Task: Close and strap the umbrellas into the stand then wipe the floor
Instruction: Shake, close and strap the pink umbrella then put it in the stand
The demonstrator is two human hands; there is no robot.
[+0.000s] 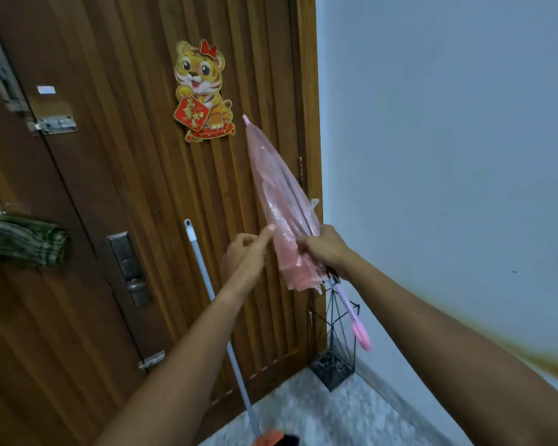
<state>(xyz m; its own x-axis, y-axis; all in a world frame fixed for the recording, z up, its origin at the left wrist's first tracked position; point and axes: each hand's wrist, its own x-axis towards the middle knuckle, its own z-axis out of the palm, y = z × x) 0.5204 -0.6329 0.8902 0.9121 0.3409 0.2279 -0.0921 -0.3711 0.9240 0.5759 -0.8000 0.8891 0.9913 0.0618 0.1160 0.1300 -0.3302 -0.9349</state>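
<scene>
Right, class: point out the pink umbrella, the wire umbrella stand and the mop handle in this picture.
pink umbrella [281,194]: head view, on the folded canopy.
wire umbrella stand [332,365]: head view, on its mesh base.
mop handle [202,268]: head view, on the grey shaft.
</scene>
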